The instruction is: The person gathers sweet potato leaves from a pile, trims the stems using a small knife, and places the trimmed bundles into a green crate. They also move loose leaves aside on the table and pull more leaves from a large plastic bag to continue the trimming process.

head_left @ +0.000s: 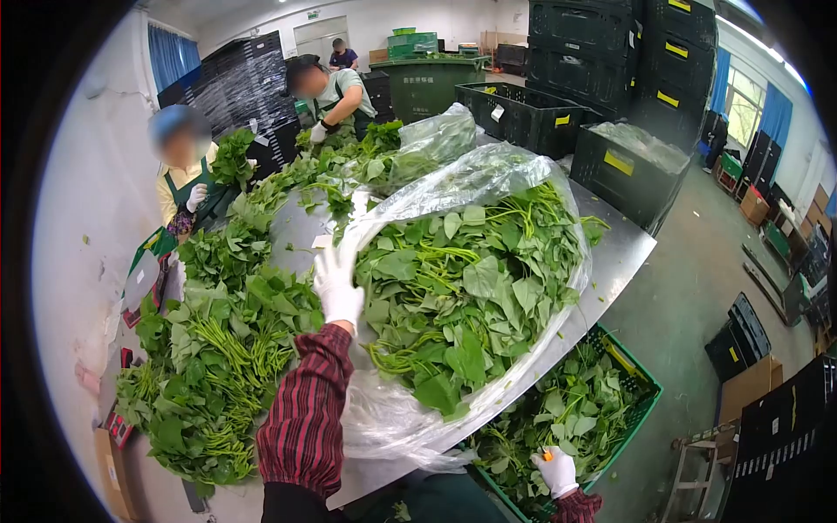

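Note:
My left hand (338,283), in a white glove, reaches forward with fingers stretched out. It lies against the left edge of a clear plastic bag (384,418). Inside the open bag are leafy green stems (471,279), spread on the metal table. Down at the right, my right hand (558,472), also gloved, is closed with a small orange piece (547,454) showing at its fingers; what this belongs to is hidden. That hand is over a green crate (647,397) holding more leafy greens (567,410).
Heaps of greens (235,349) cover the left of the metal table (623,248). Two people (187,166) (340,100) handle greens across the table; another person (343,57) is farther back. Black crates (514,109) stand beyond the table, with tall stacks (584,52) behind.

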Demonstrator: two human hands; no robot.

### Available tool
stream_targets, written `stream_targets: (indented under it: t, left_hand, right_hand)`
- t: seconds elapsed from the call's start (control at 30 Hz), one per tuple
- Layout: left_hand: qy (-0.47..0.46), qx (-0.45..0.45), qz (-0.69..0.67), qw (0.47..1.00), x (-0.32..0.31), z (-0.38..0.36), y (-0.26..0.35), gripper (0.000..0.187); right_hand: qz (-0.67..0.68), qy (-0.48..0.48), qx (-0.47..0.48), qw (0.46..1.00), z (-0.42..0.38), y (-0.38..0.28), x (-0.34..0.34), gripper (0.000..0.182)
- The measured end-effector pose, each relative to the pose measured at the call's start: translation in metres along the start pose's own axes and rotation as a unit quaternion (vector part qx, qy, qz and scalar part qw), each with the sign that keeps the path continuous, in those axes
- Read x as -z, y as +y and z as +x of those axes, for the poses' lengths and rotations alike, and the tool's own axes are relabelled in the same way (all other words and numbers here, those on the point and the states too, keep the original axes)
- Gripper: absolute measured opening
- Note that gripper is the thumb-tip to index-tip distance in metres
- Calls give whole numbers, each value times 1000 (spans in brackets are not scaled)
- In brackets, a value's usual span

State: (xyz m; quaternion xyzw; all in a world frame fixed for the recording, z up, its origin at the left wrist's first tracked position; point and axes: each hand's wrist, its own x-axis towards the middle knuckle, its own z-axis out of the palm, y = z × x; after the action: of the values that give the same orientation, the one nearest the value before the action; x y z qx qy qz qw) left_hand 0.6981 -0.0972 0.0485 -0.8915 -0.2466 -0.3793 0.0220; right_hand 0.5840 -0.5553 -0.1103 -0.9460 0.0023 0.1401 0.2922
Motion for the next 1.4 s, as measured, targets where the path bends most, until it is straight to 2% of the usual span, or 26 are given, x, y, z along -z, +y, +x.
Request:
stream_targets:
  t: [0.03,0.07,0.1,0.13,0.17,0.27,0.3,0.37,0.4,0.53,0.6,0.67,0.73,0.8,0.87,0.93,1.0,1.13,1.2,1.3,1.4]
  left_hand:
    - [-89,87,-142,982,-17,0,-22,72]
    - [-176,172,-278,928,-40,-2,-47,68]
    - [-150,224,-438,858,-68,-12,-67,47]
    - [-191,167,-393,884,-73,-16,-80,29]
    - [-185,153,-377,894,-63,-18,-76,25]
    - [-189,106,-337,916,-6,-17,-64,22]
    - [-187,83,-365,908,14,-13,-63,21]
    - [-130,3,-277,952,34,3,-78,19]
    - [-126,-10,-284,951,54,16,-82,19]
    - [-196,-5,-378,905,119,63,-89,20]
    - [-241,30,-415,877,145,67,-79,19]
    - [-247,41,-426,870,172,60,-62,17]
    - [-317,116,-420,842,198,48,-45,16]
    - [-316,102,-424,843,224,38,-35,14]
    - [-308,121,-462,823,247,32,-34,13]
    - [-304,139,-446,830,277,27,-26,12]
    - [-279,150,-441,840,303,23,-24,12]
    - [-230,153,-417,866,343,16,-32,11]
    - [-196,123,-375,898,351,22,-46,11]
    - [-117,131,-364,914,327,64,-98,13]
    - [-30,119,-300,946,251,87,-160,13]
  right_hand:
    - [2,-5,-7,1000,0,-1,1,37]
    - [1,-4,-10,1000,-1,0,1,37]
    - [20,5,-11,1000,0,2,-1,36]
    - [40,14,-11,999,1,4,-2,36]
    - [41,14,-14,999,2,4,-4,36]
    - [136,17,-33,990,12,5,-13,35]
    - [141,19,-28,989,11,-4,-8,31]
    - [145,19,-22,989,9,-20,-3,27]
    - [171,20,-8,985,10,-23,-4,26]
    - [226,6,-7,974,1,-31,2,28]
    - [243,2,-3,970,-4,-34,4,26]
    - [274,-44,-65,959,-4,-25,-4,26]
    - [332,-72,-90,936,-9,-39,-3,21]
    - [431,-125,-122,885,-15,-67,6,17]
    - [483,-172,-104,852,-13,-85,5,19]
    - [535,-166,-113,821,-9,-103,1,13]
    - [555,-124,-105,816,-1,-111,-12,16]
    - [592,-113,-85,793,7,-119,-20,21]
    - [604,-81,-68,790,6,-123,-18,22]
    - [584,-66,-80,805,10,-125,-13,22]
    - [578,-61,-74,810,13,-116,-14,21]
